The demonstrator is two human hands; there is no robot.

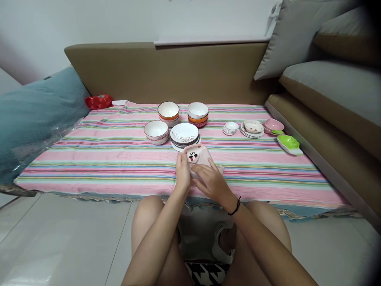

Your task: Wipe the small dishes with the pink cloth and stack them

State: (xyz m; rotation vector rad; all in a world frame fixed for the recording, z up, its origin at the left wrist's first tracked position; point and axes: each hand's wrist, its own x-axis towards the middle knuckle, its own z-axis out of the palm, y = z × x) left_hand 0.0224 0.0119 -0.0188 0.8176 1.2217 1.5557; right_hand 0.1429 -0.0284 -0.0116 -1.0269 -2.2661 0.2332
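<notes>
A small pale dish [199,147] with a pink rim and a printed "CAT" design is tilted up before me at the front of the bed. My left hand [183,171] grips its left side, fingers closed round the edge. Over the dish's inner face lies a thin, pale cloth [205,159], pressed there by the fingers of my right hand [212,178]. A loose corner of it sticks out past the right hand. Just behind the dish is a stack of plates [184,134] with dark rims and a floral print, close to a white bowl [156,132] on the left.
Two bowl stacks, a left one [168,111] and a right one [198,113], stand farther back. Rightward are small saucers [230,128], patterned plates [252,128], pink bowls [273,125] and a green dish [288,143]. A red package [99,101] lies at the far left of the striped sheet [113,159].
</notes>
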